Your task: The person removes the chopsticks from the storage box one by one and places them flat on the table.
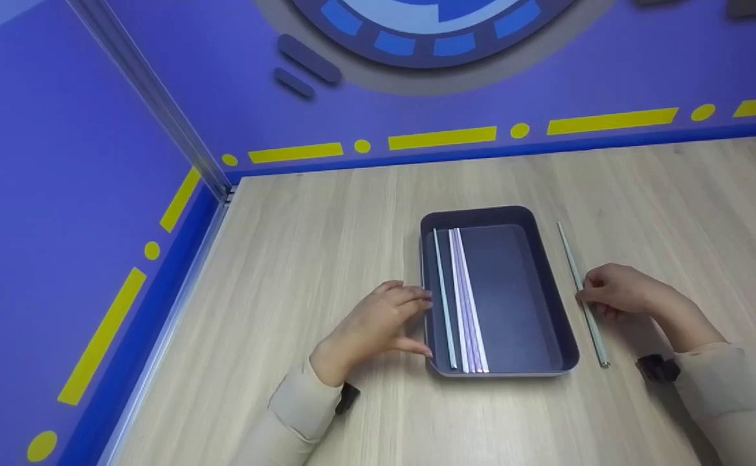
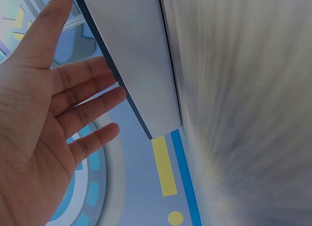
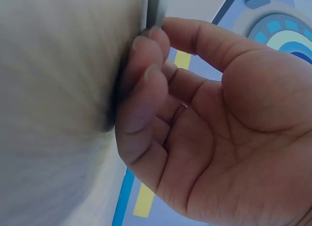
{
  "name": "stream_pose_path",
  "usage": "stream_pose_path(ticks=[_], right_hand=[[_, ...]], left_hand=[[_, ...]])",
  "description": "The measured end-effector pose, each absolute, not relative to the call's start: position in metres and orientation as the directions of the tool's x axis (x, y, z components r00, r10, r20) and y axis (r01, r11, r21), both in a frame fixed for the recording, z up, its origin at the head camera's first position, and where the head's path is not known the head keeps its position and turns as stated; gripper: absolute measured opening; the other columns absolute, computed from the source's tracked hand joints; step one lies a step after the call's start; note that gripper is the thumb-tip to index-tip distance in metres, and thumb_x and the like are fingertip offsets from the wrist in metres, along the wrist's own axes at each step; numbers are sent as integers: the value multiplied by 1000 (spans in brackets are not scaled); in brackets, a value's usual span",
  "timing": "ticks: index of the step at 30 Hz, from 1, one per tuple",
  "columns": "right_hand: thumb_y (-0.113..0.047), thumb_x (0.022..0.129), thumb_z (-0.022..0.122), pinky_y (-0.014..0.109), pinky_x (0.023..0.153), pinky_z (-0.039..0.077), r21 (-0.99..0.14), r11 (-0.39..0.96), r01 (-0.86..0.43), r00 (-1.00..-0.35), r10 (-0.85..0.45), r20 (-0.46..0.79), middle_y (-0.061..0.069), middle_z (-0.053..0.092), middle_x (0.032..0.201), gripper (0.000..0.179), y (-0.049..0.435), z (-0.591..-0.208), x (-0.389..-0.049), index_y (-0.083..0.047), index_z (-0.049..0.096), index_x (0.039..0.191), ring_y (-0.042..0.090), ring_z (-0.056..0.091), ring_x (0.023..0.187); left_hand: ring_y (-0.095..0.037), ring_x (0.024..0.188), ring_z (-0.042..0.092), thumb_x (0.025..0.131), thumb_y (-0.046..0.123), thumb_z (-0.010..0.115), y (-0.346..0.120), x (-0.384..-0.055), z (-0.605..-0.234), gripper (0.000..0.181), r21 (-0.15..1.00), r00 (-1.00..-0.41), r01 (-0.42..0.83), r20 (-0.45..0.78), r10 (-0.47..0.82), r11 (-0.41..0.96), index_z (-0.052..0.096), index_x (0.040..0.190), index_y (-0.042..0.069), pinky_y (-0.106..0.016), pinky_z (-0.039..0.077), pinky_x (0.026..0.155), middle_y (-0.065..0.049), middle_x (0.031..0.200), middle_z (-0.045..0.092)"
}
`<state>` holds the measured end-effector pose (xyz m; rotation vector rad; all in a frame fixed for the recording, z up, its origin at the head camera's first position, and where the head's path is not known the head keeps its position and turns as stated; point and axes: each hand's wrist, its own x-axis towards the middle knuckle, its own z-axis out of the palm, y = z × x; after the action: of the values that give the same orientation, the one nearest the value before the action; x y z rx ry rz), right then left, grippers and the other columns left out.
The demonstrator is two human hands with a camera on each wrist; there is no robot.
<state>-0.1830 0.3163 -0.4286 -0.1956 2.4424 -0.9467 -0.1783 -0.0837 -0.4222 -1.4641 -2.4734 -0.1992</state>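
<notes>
Pale wood worktop [image 1: 307, 246], blue walls [image 1: 54, 168], yellow dashes [image 1: 443, 138], left grip [image 1: 381, 317] spread against tray [image 1: 514, 291], right grip [image 1: 621, 289] pinching green chopsticks [image 1: 594, 330]

Remotely, I see yellow-dashed blue wall panels [image 1: 48, 188] meeting at a metal corner post [image 1: 155, 94] and bordering a wood-grain tabletop [image 1: 287, 259].

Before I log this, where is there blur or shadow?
Left wrist: tabletop streaked with blur, left hand clearer; right wrist: tabletop blurred too, dark shadow beside the right hand; head: tray reads clearly, with soft shadow by the right sleeve.
</notes>
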Motion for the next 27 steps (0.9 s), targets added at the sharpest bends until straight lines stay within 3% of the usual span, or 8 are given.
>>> stream_pose_path(ticks=[27], right_hand=[[-23,93,58,24,49,46,-671,738,73,-865,-287,-410,-2,55,64,29,319,-427,-182,-2,53,74,11,53,57]], left_hand=[[-15,116,61,68,64,69,-83,-179,-423,73,-23,-458,874,293,839,486,68,114,8,-34,45,106,-3,124,66]])
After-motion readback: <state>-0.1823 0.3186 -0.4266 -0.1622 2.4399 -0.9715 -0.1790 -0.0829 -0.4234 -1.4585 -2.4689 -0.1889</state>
